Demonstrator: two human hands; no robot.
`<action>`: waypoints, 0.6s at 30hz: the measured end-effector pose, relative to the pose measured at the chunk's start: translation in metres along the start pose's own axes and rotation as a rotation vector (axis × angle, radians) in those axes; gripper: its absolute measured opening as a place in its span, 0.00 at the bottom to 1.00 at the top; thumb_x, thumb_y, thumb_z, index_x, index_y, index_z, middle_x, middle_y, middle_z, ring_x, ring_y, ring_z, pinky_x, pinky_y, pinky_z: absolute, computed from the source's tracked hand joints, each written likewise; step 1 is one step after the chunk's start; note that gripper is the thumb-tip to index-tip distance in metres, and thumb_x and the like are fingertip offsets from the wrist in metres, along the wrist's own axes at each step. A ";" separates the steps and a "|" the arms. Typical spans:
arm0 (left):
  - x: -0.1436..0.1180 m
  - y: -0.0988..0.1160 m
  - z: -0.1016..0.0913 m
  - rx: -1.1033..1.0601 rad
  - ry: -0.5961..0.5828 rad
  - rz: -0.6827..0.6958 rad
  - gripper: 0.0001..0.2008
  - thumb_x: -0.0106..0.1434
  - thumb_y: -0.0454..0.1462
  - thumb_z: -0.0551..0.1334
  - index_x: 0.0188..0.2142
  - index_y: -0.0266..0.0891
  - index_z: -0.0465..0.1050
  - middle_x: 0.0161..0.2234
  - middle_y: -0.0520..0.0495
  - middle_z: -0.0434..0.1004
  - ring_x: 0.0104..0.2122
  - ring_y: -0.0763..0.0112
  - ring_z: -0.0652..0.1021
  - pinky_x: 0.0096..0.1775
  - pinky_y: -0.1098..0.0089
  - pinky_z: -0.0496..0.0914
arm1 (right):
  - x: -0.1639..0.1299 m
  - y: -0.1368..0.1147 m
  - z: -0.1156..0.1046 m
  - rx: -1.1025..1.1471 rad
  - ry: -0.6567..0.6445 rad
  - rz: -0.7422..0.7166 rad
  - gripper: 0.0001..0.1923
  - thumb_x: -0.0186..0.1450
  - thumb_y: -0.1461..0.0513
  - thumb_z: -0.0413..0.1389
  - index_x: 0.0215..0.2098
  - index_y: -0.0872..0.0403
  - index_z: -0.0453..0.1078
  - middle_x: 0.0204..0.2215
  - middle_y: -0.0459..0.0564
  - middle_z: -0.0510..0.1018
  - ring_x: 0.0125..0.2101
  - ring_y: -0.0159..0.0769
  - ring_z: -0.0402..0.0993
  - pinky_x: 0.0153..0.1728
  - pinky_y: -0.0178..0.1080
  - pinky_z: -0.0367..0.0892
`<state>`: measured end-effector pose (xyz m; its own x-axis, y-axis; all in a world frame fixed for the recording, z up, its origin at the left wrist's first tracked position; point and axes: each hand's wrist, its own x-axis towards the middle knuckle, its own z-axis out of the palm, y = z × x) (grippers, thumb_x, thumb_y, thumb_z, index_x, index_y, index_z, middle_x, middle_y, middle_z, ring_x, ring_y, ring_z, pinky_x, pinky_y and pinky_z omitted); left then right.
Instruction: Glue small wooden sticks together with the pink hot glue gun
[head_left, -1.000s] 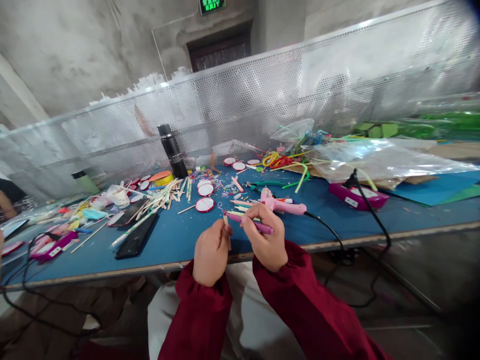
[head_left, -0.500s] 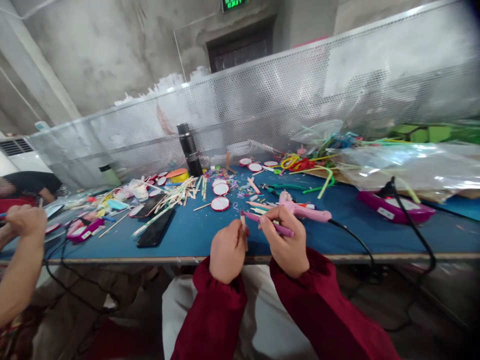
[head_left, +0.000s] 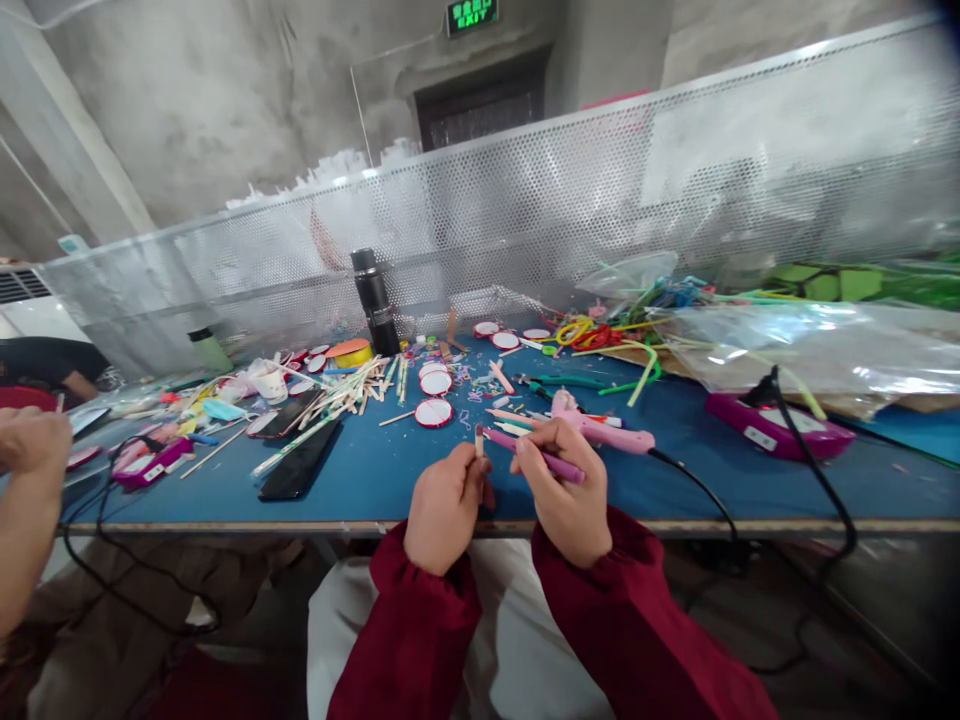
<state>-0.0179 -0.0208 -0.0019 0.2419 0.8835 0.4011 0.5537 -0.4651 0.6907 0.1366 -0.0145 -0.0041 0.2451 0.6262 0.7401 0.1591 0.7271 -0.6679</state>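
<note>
Holding hands close together over the near tabletop (head_left: 360, 470) edge, left hand (head_left: 444, 508) pinching a short wooden stick (head_left: 479, 440) upright, right hand (head_left: 568, 490) gripping a purple pen (head_left: 534, 454) against it, stick apparently part-coloured.

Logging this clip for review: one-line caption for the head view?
Left hand holds a small stick upright; right hand holds a purple stick beside it, above the blue table.

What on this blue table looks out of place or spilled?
Craft sticks lie scattered untidily beside a black phone. The pink glue gun lies on its side behind the right hand. Nothing looks damaged.
</note>
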 end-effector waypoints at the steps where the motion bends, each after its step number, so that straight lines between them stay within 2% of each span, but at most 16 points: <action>1: 0.000 0.000 0.000 -0.010 0.000 -0.004 0.15 0.78 0.43 0.50 0.36 0.44 0.67 0.26 0.53 0.78 0.28 0.68 0.76 0.35 0.69 0.65 | 0.000 -0.001 0.000 0.002 0.001 0.001 0.11 0.71 0.63 0.57 0.28 0.50 0.68 0.23 0.42 0.74 0.25 0.32 0.70 0.32 0.38 0.65; 5: 0.000 0.002 -0.003 -0.043 -0.010 -0.015 0.13 0.77 0.41 0.50 0.42 0.43 0.72 0.27 0.53 0.78 0.28 0.68 0.76 0.35 0.70 0.66 | 0.001 -0.001 0.000 -0.007 0.010 0.001 0.11 0.70 0.62 0.57 0.29 0.50 0.69 0.22 0.42 0.75 0.24 0.33 0.69 0.32 0.39 0.66; 10: -0.001 0.003 -0.005 -0.038 -0.027 -0.014 0.11 0.75 0.39 0.51 0.45 0.44 0.72 0.29 0.52 0.78 0.30 0.67 0.76 0.35 0.69 0.66 | 0.000 -0.001 0.000 -0.023 -0.009 0.009 0.10 0.70 0.61 0.58 0.29 0.51 0.69 0.23 0.43 0.74 0.24 0.32 0.70 0.30 0.39 0.66; 18: -0.002 0.005 -0.002 -0.027 -0.016 -0.025 0.09 0.75 0.38 0.50 0.40 0.44 0.68 0.27 0.53 0.78 0.27 0.68 0.75 0.34 0.70 0.65 | 0.002 -0.002 0.000 -0.027 -0.016 -0.023 0.08 0.69 0.61 0.58 0.31 0.51 0.70 0.23 0.43 0.74 0.24 0.32 0.71 0.29 0.38 0.66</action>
<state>-0.0174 -0.0254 0.0022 0.2412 0.8954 0.3742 0.5377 -0.4443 0.7166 0.1366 -0.0149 -0.0010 0.2253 0.6140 0.7565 0.1908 0.7336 -0.6522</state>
